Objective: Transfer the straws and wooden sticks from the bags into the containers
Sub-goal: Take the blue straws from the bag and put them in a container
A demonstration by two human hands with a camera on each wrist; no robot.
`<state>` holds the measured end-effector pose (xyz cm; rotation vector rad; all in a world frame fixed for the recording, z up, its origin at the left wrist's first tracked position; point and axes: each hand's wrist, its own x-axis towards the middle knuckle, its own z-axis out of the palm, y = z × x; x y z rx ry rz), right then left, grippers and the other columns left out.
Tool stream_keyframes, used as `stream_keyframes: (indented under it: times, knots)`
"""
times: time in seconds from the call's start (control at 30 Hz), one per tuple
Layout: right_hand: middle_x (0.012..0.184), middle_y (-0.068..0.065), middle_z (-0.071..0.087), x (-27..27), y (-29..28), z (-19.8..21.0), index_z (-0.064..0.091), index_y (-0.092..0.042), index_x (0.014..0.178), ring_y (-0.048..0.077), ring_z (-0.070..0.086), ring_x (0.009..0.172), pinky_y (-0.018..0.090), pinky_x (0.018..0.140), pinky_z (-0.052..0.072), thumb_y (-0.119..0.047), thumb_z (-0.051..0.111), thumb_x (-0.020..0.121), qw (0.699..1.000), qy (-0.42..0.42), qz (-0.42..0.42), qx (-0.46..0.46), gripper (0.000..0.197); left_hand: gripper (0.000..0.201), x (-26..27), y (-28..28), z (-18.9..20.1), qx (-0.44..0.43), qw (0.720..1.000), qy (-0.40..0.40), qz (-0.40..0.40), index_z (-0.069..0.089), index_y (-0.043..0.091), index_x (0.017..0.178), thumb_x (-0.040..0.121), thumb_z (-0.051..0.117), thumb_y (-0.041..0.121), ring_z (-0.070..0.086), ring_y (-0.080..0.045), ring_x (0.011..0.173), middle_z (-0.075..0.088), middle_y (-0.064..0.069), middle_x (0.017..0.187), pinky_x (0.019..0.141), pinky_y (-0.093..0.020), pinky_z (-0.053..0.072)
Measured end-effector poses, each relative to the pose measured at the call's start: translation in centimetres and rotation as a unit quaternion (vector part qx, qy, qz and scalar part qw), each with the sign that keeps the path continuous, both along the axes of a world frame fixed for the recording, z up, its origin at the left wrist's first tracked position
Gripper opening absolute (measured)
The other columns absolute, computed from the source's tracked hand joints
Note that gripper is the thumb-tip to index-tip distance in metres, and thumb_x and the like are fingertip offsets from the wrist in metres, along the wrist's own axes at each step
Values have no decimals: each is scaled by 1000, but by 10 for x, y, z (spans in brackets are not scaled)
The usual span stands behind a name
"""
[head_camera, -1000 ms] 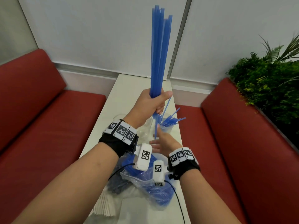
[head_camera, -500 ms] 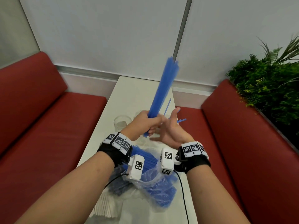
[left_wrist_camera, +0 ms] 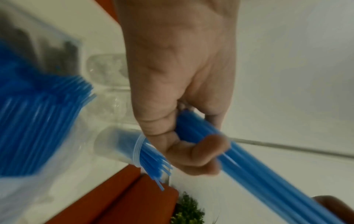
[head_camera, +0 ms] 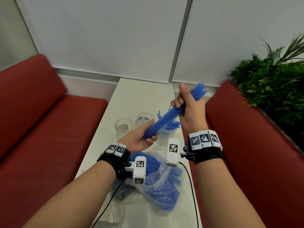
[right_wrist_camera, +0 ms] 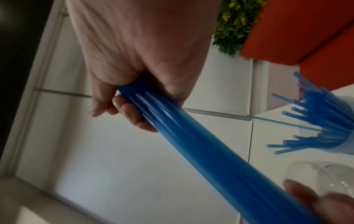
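Observation:
A bundle of blue straws [head_camera: 171,115] slants over the table, low at the left and high at the right. My left hand [head_camera: 144,137] grips its lower end [left_wrist_camera: 191,125]. My right hand [head_camera: 189,104] grips it near the upper end [right_wrist_camera: 145,97]. Under the bundle stands a frosted container [head_camera: 165,137] with several blue straws fanning out of it [right_wrist_camera: 325,121]. A clear plastic bag [head_camera: 158,183] with more blue straws lies near the table's front edge, below my wrists.
Two clear jars [head_camera: 124,129] [head_camera: 144,120] stand left of the frosted container on the white table [head_camera: 139,91]. A stack of white sticks or wrappers [head_camera: 111,213] lies at the front left. Red benches [head_camera: 41,137] flank the table; a green plant [head_camera: 271,89] is at right.
The bundle, upright in my left hand a second ago, has tipped down to the right. My right hand rose from the table and took hold of its upper end.

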<state>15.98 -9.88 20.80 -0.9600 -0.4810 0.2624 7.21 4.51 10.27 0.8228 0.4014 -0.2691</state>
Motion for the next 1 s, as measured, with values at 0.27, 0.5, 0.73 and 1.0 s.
stream_keyframes:
  times: [0.27,0.5,0.73,1.0]
  knots:
    - [82,12,72,-5,1,-13,68,-13,79,28,72,86,43,88,58,-33,78,88,951,-97,74,-283,24,14,2,5,-26,-64,985,75,144,52,7,89,98,51,17,41,-7,40,48,-5,65,28,-13,22]
    - [93,18,76,22,-11,0,74,-9,89,33,77,84,31,72,63,-14,76,87,910,-68,135,-385,6,19,18,13,-34,-31,981,55,184,55,5,102,98,56,23,46,-11,51,50,-7,68,35,-16,35]
    - [83,9,72,62,-14,-6,71,-10,84,24,75,86,33,73,64,-5,71,87,938,-81,-67,-329,6,30,27,20,-45,189,974,62,109,59,0,102,103,46,27,61,-25,71,61,-16,85,66,-30,53]
    - [83,18,74,105,19,-82,73,-1,85,21,73,70,35,72,62,-11,70,85,845,-87,-200,-488,10,18,31,9,-79,647,705,-114,-266,75,9,99,90,63,20,65,-14,87,73,-3,97,80,-21,47]
